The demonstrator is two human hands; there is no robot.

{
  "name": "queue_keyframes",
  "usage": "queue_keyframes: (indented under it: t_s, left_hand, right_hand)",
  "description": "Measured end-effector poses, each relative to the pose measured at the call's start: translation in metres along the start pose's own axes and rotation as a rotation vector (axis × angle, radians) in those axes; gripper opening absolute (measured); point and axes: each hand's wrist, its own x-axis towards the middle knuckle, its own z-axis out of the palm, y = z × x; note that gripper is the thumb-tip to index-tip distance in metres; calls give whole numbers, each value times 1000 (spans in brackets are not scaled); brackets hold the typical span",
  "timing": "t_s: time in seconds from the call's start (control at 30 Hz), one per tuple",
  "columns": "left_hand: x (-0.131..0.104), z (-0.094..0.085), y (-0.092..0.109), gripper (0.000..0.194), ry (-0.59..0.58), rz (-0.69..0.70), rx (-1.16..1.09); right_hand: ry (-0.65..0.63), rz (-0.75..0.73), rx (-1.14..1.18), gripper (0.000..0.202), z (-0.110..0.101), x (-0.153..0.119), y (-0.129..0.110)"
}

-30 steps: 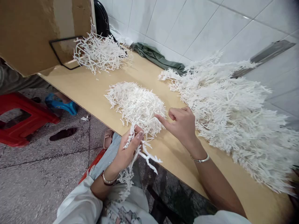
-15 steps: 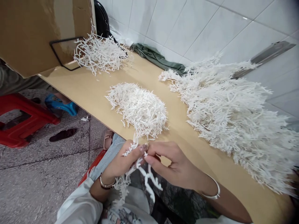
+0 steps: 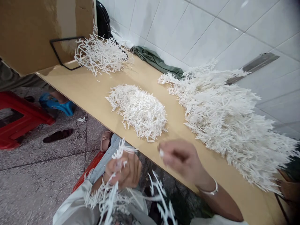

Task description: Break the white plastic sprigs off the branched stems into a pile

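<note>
My left hand [image 3: 126, 170] is closed in a fist around a bunch of white branching plastic-like stems [image 3: 110, 198]. Their twiggy ends stick out above the fingers and hang below the wrist over my lap. My right hand [image 3: 181, 161], somewhat blurred, is held apart to the right above the table edge. Its thumb and forefinger pinch a small white piece [image 3: 161, 153]. Just beyond both hands lies a heap of short white pieces [image 3: 140, 111] on the tan tabletop [image 3: 93, 95].
A large mound of white branching stems [image 3: 225, 122] covers the right side. Farther back are a tangle of bare white stems [image 3: 103, 54], a dark green cloth [image 3: 157, 61] and a cardboard box [image 3: 44, 34]. Stools, one red [image 3: 25, 118] and one blue [image 3: 57, 104], stand at left.
My hands have moved apart: the left down and left with its stems, the right to the right with a small white piece in its fingertips. The hanging stems have swung.
</note>
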Motion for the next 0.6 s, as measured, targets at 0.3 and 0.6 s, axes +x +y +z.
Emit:
queue_keyframes:
  t_s: [0.3,0.6]
  left_hand:
    - [9,-4,21,62,368,-61,126]
    - [3,-8,15,54,712,24,624]
  right_hand:
    - [252,284,-828,52,-57,30,60]
    - [481,-189,-989,23,-53,29,61]
